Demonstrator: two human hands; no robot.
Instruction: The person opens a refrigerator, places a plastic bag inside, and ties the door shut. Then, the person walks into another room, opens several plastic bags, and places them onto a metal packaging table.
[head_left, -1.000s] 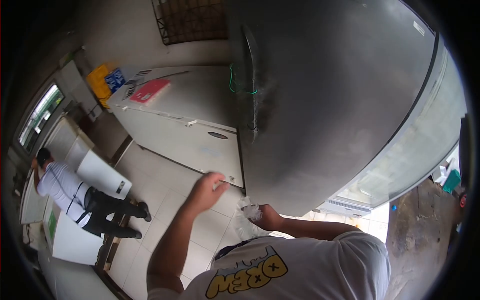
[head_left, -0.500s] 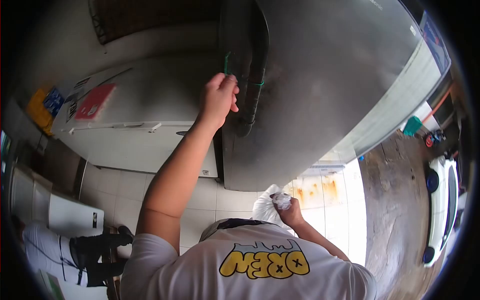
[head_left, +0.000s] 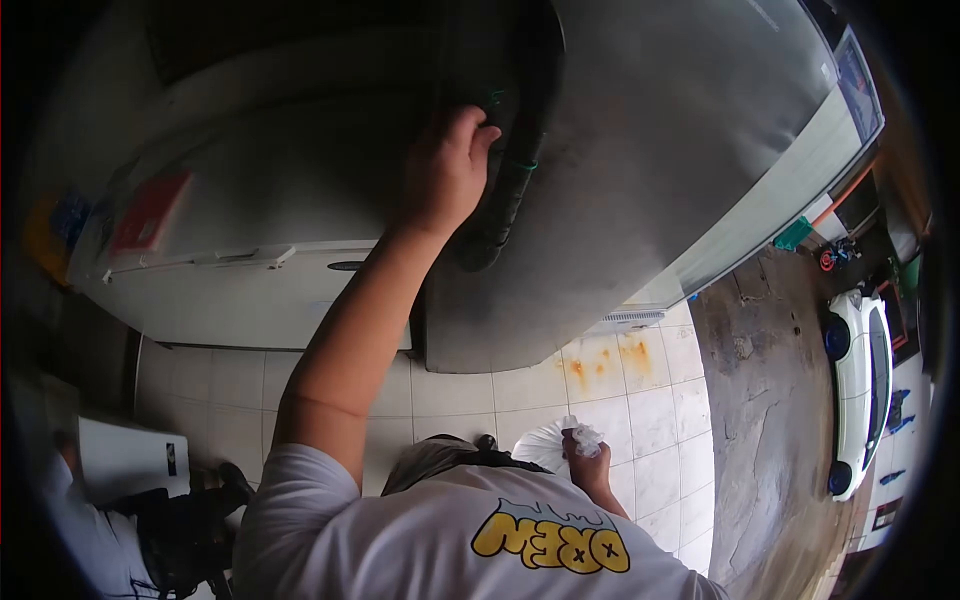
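My left hand (head_left: 455, 175) is raised at the dark refrigerator door (head_left: 620, 190), fingers curled together. A thin green string (head_left: 496, 97) shows at its fingertips, and the fingers seem pinched on it; the grip itself is partly hidden in shadow. Just right of this hand runs the long black door handle (head_left: 508, 205), with a green tie (head_left: 530, 165) looped round it. Low down, my right hand (head_left: 588, 462) is closed round the gathered neck of a white plastic bag (head_left: 543, 446), whose body hangs beside my shirt.
A white chest freezer (head_left: 250, 305) with a red sign (head_left: 152, 212) stands left of the refrigerator. At lower left a person (head_left: 180, 535) in dark trousers is near a white cabinet (head_left: 130, 460). The tiled floor (head_left: 650, 410) meets rough concrete, where a white car (head_left: 860, 395) is parked.
My left hand has moved up and slightly right, along with the green string. My right hand, still gripping the bag, is lower in view. The whole view has shifted a little.
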